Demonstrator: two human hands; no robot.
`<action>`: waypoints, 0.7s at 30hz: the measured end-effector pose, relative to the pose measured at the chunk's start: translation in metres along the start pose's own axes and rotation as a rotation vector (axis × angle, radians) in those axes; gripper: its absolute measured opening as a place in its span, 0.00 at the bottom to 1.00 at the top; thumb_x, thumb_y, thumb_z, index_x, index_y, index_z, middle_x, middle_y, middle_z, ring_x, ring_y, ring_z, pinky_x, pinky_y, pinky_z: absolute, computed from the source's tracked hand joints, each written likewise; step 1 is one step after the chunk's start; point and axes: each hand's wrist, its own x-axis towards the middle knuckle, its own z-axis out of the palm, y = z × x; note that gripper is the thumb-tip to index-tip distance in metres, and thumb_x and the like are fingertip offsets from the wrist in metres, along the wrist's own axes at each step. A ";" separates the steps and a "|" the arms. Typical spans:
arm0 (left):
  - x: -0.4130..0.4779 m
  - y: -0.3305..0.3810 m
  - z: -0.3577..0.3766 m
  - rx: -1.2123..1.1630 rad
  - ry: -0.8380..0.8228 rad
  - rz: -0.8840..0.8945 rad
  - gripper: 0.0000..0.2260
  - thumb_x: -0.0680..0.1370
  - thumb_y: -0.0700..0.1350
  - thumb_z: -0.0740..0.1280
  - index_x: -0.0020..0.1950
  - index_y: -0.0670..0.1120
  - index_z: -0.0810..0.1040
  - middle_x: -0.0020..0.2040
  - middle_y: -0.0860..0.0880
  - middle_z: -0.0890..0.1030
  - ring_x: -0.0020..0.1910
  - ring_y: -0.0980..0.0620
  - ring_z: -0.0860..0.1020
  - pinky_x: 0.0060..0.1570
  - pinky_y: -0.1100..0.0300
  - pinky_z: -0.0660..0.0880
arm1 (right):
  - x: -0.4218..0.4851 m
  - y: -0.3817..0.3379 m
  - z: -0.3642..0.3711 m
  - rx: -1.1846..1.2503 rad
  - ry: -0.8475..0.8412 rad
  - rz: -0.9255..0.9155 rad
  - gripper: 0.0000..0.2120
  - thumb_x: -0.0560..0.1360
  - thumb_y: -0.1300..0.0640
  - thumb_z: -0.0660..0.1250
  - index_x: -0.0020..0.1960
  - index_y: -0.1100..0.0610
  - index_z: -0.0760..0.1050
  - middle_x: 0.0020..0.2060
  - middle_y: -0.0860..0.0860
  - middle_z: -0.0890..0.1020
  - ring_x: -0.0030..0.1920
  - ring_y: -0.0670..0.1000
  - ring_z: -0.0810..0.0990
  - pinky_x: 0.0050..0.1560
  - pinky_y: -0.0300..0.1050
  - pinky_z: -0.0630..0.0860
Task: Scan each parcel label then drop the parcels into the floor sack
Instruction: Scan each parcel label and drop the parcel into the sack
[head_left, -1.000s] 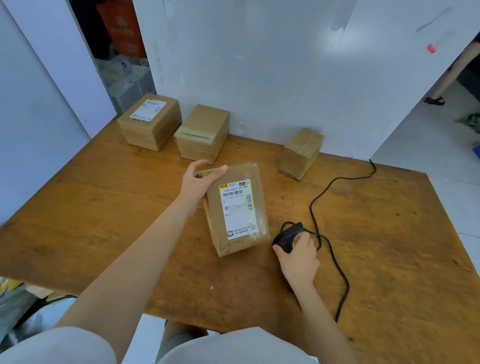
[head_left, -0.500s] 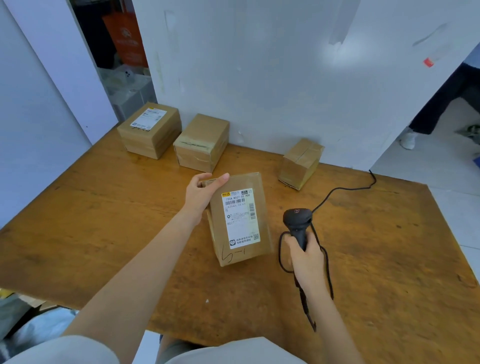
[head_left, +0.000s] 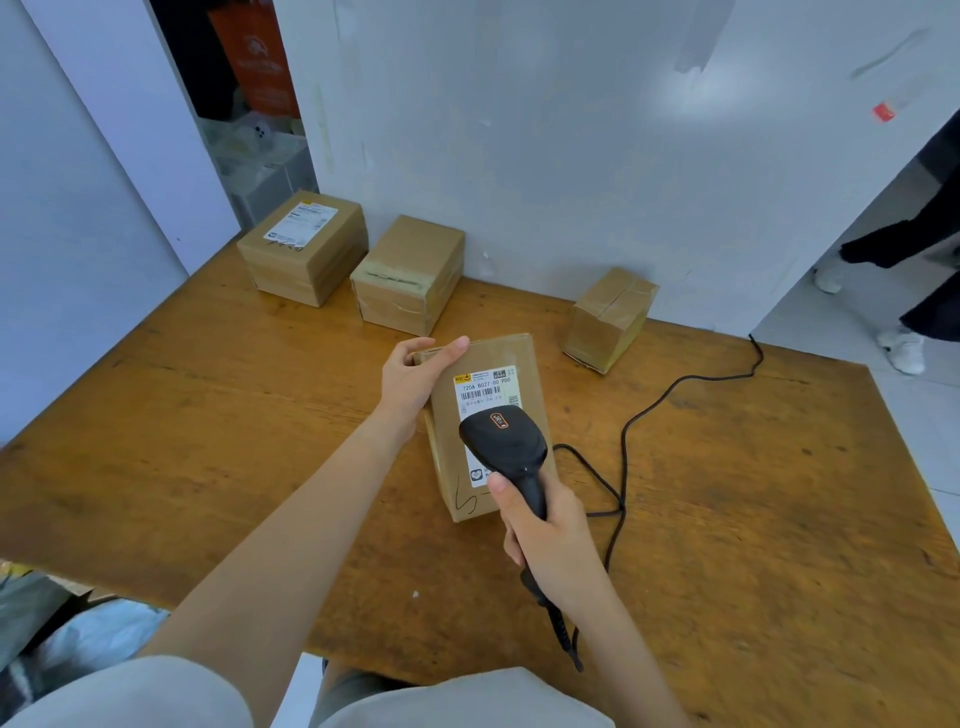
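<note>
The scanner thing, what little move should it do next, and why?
Probably squeeze the trigger to scan. The right hand holds the scanner just over the label of the parcel, which the left hand grips on the table.

A worn brown wooden counter (head_left: 208, 415) carries a labelled cardboard box (head_left: 304, 249) at its back left, a plain taped cardboard box (head_left: 410, 275) just beside it, and a small taped cardboard box (head_left: 608, 319) by the wall. A labelled brown cardboard parcel (head_left: 519, 358) lies mid-counter, with a thin black cable (head_left: 626, 441) trailing to its right.
</note>
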 end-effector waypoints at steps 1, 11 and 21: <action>0.000 0.000 0.000 -0.010 0.002 -0.001 0.28 0.64 0.57 0.79 0.59 0.50 0.75 0.54 0.47 0.80 0.48 0.51 0.81 0.39 0.60 0.77 | 0.000 0.000 0.000 -0.002 0.003 -0.006 0.16 0.70 0.39 0.64 0.49 0.50 0.73 0.24 0.45 0.73 0.22 0.43 0.70 0.25 0.36 0.68; 0.000 -0.002 0.003 0.008 -0.006 0.002 0.27 0.65 0.57 0.78 0.59 0.50 0.75 0.53 0.49 0.80 0.47 0.53 0.81 0.37 0.62 0.76 | -0.001 0.004 0.002 -0.026 0.039 -0.025 0.15 0.70 0.40 0.63 0.48 0.50 0.72 0.24 0.43 0.75 0.22 0.43 0.72 0.24 0.33 0.69; 0.000 -0.002 0.001 -0.010 0.011 -0.003 0.28 0.64 0.58 0.79 0.58 0.49 0.76 0.54 0.47 0.81 0.47 0.52 0.81 0.39 0.60 0.76 | -0.001 0.010 0.002 -0.027 0.064 -0.069 0.17 0.70 0.37 0.63 0.49 0.48 0.73 0.24 0.43 0.75 0.23 0.43 0.72 0.26 0.34 0.69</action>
